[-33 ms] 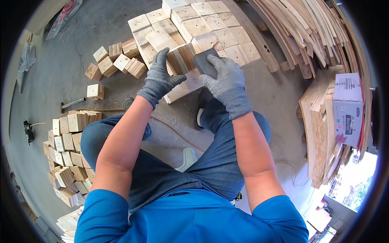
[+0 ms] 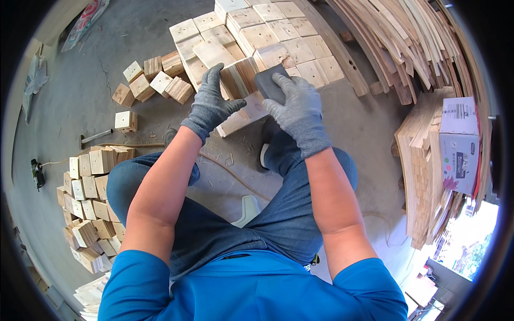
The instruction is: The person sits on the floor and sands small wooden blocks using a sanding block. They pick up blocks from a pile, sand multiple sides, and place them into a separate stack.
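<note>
Dark pad [image 2: 269, 85] juts leftward from the right grip [image 2: 297, 107].

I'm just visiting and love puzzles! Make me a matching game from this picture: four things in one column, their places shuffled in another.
Things
1. Dark grey piece
2. Hammer-like tool
3. Pale printed box
4. Gloved left hand

Places
A. At the far right, by stacked boards
B. Beside the layered wood, thumb and fingers spread
C. In the gloved right hand
D. On the floor at the left

Right pairs
1-C, 2-D, 3-A, 4-B
</note>
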A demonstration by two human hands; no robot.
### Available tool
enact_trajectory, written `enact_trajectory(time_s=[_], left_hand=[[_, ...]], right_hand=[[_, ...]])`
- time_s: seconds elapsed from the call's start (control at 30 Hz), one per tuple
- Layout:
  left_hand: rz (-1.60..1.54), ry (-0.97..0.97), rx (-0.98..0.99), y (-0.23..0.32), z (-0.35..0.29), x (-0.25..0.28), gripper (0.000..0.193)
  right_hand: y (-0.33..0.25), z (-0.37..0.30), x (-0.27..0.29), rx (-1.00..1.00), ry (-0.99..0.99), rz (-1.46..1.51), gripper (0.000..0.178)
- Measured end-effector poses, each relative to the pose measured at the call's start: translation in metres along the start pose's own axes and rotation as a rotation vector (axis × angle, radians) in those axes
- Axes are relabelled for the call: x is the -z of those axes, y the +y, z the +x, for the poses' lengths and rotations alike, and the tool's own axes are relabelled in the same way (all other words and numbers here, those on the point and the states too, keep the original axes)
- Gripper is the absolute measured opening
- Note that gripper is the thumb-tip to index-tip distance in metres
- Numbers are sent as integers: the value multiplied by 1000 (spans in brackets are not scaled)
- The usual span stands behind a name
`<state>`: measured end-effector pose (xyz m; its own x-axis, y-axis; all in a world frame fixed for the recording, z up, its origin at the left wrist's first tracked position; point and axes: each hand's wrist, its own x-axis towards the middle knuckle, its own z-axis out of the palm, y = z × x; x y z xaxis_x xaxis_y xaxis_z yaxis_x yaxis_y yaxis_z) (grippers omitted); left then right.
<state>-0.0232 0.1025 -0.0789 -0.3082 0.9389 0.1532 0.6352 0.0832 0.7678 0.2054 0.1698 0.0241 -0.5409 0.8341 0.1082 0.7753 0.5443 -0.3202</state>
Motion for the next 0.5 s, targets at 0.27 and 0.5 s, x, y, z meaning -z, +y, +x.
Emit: enact_trajectory(time_s=[0.27,0.5], left_hand=[[-22,32,1,-7,1,-3,117],[-22,23,82,-16,7,-10,118]], right_hand=[[-11,-11,24,-107,-351,-103,62],[15,-14,15,-80,-15,79,61]])
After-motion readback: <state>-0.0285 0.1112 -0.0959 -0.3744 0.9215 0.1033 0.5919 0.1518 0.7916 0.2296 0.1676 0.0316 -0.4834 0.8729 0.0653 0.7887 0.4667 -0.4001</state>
